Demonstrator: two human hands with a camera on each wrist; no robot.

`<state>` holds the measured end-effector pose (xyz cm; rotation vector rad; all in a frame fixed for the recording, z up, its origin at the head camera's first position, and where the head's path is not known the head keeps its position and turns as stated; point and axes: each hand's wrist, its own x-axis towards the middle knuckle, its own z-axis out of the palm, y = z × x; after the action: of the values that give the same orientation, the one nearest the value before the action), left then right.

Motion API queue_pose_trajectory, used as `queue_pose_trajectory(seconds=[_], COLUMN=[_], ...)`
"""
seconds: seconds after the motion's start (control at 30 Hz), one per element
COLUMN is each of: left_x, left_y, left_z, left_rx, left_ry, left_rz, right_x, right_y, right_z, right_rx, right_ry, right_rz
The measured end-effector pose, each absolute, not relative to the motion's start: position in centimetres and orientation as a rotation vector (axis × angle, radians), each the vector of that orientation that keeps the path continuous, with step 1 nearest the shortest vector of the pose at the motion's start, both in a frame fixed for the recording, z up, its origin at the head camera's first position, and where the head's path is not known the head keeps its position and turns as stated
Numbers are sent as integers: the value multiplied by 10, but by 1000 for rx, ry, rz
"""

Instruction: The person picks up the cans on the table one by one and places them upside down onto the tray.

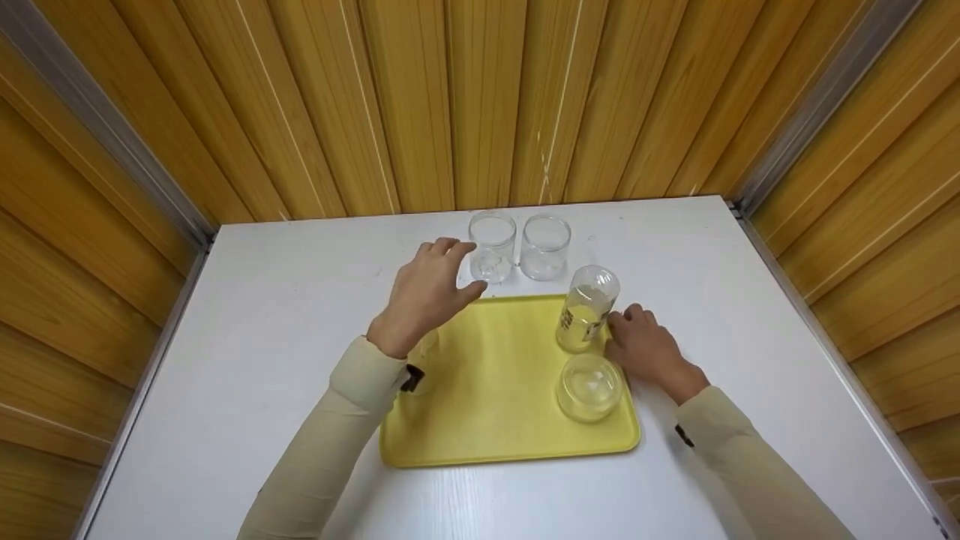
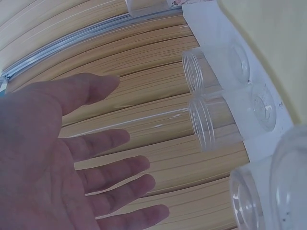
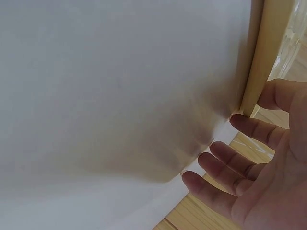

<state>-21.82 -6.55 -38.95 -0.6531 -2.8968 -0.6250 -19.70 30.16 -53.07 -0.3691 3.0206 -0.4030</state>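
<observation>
Our left hand is spread wide above the yellow tray; two clear threaded jars stand beyond it. A printed clear tumbler and a squat clear jar sit left of our right hand; it touches the tray, but we cannot tell its grip.

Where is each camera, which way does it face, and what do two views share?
Head: worn on the head, looking forward and down at the yellow tray on the white table; left hand, right hand and sleeves show.
Left wrist: worn on that wrist, looking past the left hand's palm toward two clear jars and the wood-patterned wall; only that hand shows clearly.
Right wrist: worn on that wrist, looking along the right hand's fingers at the tray's edge and white table.
Shared: head and left wrist both show the two clear jars.
</observation>
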Motion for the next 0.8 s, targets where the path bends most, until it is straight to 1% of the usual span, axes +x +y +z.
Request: queue_pose_trajectory(seconds=[0.47,0.8], left_x=[-243,-255], left_y=[-55,-48], left_z=[-388,-388], left_rx=[-596,-576], left_ry=[-2962,-2984], left_rz=[-606,-578], right_x=[-197,-195], right_y=[301,300], right_z=[-532,-532], right_rx=[-400,-385], right_ry=[3067,3055], right_rz=[-381,-376])
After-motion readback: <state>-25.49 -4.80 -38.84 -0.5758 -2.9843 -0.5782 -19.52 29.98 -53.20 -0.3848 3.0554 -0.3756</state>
